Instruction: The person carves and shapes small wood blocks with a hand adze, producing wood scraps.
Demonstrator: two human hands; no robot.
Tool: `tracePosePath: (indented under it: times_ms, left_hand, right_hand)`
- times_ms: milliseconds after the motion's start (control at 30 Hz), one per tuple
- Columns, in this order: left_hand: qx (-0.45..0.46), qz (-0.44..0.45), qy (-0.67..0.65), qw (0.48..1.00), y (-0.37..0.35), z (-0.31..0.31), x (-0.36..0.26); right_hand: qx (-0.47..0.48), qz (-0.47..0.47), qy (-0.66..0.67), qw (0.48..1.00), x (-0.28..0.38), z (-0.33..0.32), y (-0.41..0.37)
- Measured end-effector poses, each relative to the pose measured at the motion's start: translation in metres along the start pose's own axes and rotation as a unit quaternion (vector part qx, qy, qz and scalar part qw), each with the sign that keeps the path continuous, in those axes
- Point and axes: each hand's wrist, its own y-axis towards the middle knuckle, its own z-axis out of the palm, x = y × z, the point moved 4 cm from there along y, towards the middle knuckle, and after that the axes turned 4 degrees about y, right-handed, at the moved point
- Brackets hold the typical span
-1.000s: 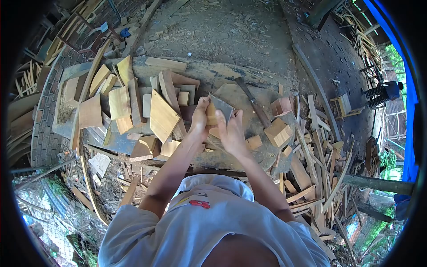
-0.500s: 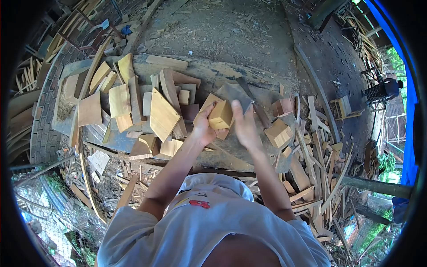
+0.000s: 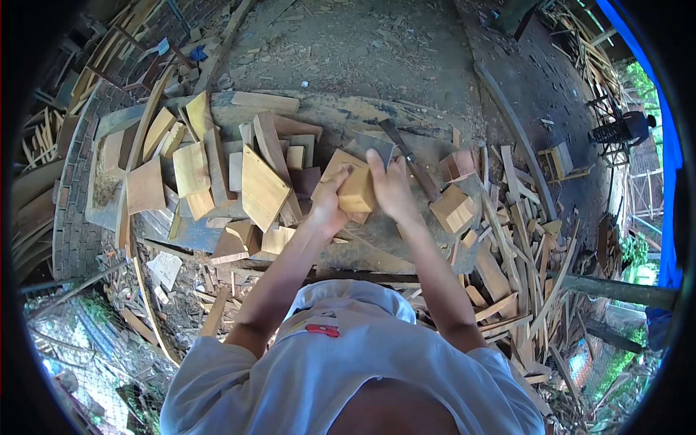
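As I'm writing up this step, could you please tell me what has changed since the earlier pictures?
The right hand has shifted forward and to the right since the first picture, and is now beside the yellow block. The block appears turned, with more yellow showing, while the left hand grips it. The long-handled tool lies where it was.

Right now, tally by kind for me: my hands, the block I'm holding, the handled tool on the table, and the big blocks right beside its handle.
Hands: 2, the left hand and right hand
Held block: 1, the yellowish block in the left hand
Handled tool: 1
Big blocks beside the handle: 2, a reddish block and a pale block
Total: 6
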Motion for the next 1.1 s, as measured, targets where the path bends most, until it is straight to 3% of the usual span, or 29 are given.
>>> tracePosePath:
  times_ms: [33, 100, 133, 167, 233, 267, 367, 433, 667, 733, 800, 900, 967, 1033, 1100]
  left_hand:
    - [0.004, 0.003, 0.002, 1.000, 0.002, 0.004, -0.003]
    - [0.047, -0.057, -0.133, 0.988, 0.000, 0.010, 0.003]
    - [0.067, -0.066, -0.190, 0.977, 0.001, 0.006, 0.005]
    - [0.067, -0.061, -0.192, 0.977, 0.006, 0.000, 0.007]
    - [0.144, -0.088, -0.320, 0.932, 0.014, 0.000, 0.010]
    - [0.145, -0.089, -0.320, 0.932, 0.018, -0.003, 0.013]
    - [0.159, -0.060, -0.271, 0.947, 0.018, 0.004, 0.017]
    - [0.034, -0.014, -0.062, 0.997, 0.002, 0.020, 0.006]
    - [0.018, 0.023, 0.031, 0.999, -0.007, 0.026, -0.004]
    - [-0.094, 0.035, 0.033, 0.994, -0.002, 0.017, -0.005]
    - [-0.085, 0.044, 0.007, 0.995, 0.009, 0.005, -0.004]
    - [-0.105, 0.081, 0.012, 0.991, 0.013, 0.003, 0.002]
    - [-0.174, 0.095, 0.133, 0.971, -0.005, 0.021, -0.001]
    - [-0.136, 0.089, 0.108, 0.981, -0.001, 0.020, 0.004]
    - [-0.116, 0.085, 0.060, 0.988, 0.003, 0.021, -0.005]
  right_hand:
    - [-0.004, -0.003, -0.001, 1.000, -0.005, -0.005, 0.003]
    - [-0.015, 0.156, 0.262, 0.952, -0.020, -0.010, -0.002]
    - [-0.042, 0.229, 0.309, 0.922, -0.028, -0.009, -0.007]
    - [-0.038, 0.225, 0.308, 0.923, -0.025, -0.008, -0.011]
    - [-0.034, 0.251, 0.355, 0.900, -0.016, -0.007, -0.024]
    - [-0.066, 0.171, 0.340, 0.923, -0.025, 0.002, -0.024]
    - [-0.098, 0.104, 0.307, 0.941, -0.013, -0.006, -0.025]
    - [-0.072, 0.110, 0.315, 0.940, -0.023, -0.003, -0.021]
    - [-0.060, 0.063, 0.240, 0.967, -0.020, 0.009, -0.017]
    - [-0.061, 0.069, 0.194, 0.977, -0.012, 0.013, -0.026]
    - [-0.034, -0.125, -0.028, 0.991, 0.027, 0.013, -0.048]
    - [-0.071, -0.144, -0.025, 0.987, 0.025, 0.011, -0.052]
    - [-0.068, -0.140, -0.068, 0.985, 0.011, 0.008, -0.034]
    - [-0.061, -0.097, -0.087, 0.990, 0.011, 0.002, -0.023]
    - [-0.092, -0.125, -0.083, 0.984, 0.019, 0.006, -0.035]
